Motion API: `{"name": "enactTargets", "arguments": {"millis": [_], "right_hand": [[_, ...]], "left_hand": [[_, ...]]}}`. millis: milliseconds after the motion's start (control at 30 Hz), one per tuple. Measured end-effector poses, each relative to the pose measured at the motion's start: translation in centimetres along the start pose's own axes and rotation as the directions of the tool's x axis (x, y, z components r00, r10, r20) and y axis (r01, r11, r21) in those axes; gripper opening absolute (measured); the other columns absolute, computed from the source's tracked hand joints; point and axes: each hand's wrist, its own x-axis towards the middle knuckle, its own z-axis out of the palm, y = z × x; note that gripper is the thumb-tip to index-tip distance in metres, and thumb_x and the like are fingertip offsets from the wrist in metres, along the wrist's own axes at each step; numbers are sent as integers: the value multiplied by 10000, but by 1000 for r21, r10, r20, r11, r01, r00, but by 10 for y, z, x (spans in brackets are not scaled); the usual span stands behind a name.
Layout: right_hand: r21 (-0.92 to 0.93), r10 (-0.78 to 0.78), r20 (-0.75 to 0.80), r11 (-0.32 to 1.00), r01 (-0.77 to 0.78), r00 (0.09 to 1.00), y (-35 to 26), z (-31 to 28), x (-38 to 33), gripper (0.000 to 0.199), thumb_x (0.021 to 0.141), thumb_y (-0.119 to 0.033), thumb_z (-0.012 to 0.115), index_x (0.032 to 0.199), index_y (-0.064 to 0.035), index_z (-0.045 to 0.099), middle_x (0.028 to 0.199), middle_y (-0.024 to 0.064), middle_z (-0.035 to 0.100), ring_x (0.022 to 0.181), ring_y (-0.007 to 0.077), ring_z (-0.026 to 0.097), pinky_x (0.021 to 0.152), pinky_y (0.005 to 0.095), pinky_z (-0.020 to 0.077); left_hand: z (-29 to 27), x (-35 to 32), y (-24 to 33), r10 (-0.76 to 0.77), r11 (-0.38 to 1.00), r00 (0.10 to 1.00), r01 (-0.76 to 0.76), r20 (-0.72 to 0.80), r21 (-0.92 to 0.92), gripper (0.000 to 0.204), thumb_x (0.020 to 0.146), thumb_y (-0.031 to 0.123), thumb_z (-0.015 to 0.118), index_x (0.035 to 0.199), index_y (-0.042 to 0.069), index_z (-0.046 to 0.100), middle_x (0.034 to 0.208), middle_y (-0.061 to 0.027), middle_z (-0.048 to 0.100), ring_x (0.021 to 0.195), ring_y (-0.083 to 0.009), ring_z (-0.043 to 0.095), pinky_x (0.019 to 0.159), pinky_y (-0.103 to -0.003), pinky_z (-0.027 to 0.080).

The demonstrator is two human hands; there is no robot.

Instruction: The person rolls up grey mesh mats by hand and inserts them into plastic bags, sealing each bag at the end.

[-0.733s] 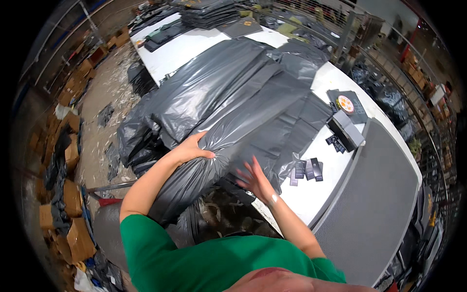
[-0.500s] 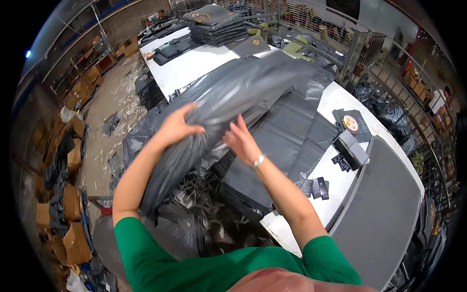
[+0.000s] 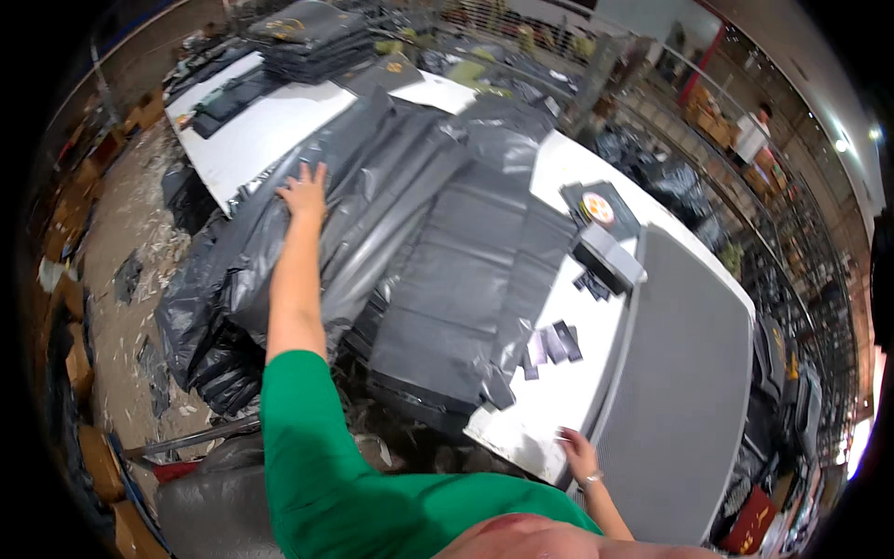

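Note:
My left hand (image 3: 305, 194) is spread open on a crumpled dark grey plastic sheet (image 3: 372, 196), which lies across the left part of the white table (image 3: 521, 424). Beside the sheet rests a flat stack of folded dark plastic (image 3: 456, 270). My right hand (image 3: 579, 454) is low at the table's front edge, fingers stretched out, just left of a large grey textured mat (image 3: 684, 373). It holds nothing that I can see. Small dark cards (image 3: 556, 343), an open box (image 3: 607, 258) and a round roll with an orange-and-white face (image 3: 597, 209) sit between stack and mat.
A pile of dark mats (image 3: 312, 42) stands on the table's far end. Metal railings (image 3: 643, 112) run behind the table. Cardboard boxes (image 3: 98, 461) and scraps lie on the left floor. A person (image 3: 750, 135) is far off at the right.
The lifted plastic sheet has come down and spread out over the left of the table. My left hand has moved forward onto it; my right hand has gone from the sheet back towards the mat.

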Motion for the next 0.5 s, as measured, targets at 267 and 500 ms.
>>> {"name": "enactTargets", "arguments": {"millis": [267,500], "right_hand": [[233,317,-769,948,-217,555,246,-111,-247,316,875,0,522,1189,26,515,1079,138,592,978,201,573,881,304,469],[-240,576,-519,611,-755,631,156,-60,-177,587,742,-131,698,1260,7,459,1186,201,486,1056,349,527,933,401,435]], "left_hand": [[55,-116,-55,36,969,935,55,-354,243,774,854,126,543,1459,406,150,1504,-135,235,1235,-360,426,909,-586,381],[12,-52,-132,-25,972,976,74,-216,222,727,856,97,508,1440,410,207,1478,-76,307,1226,-355,427,952,-585,360]]}}
